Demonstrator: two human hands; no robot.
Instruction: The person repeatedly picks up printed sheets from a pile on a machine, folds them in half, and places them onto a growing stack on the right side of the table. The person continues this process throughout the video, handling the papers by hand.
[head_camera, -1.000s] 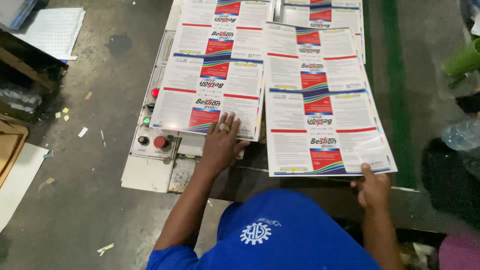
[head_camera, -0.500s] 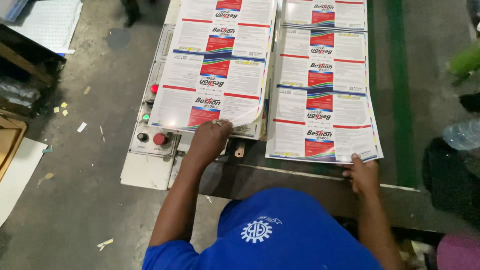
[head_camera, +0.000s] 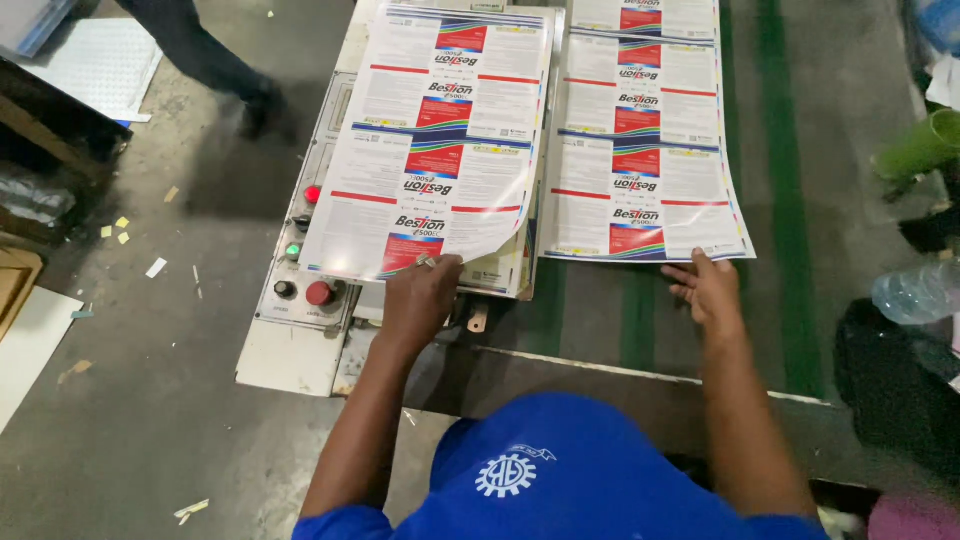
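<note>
Two stacks of glossy printed label sheets lie side by side on a machine table. My left hand (head_camera: 420, 295) grips the near edge of the top sheet (head_camera: 430, 150) of the left stack, which curls up off the pile. My right hand (head_camera: 710, 290) rests flat with fingers spread at the near edge of the right stack (head_camera: 640, 140), touching its lower corner. My blue shirt fills the bottom of the view.
A control panel (head_camera: 300, 290) with red and green buttons sits left of the left stack. Another person's leg (head_camera: 205, 55) stands on the grey floor at upper left. A green object (head_camera: 925, 150) and a plastic bottle (head_camera: 915, 292) lie at the right.
The left hand has taken hold of the left stack's top sheet and lifted its near edge. The right hand has slid along the right stack's near edge. A person's leg has come into view.
</note>
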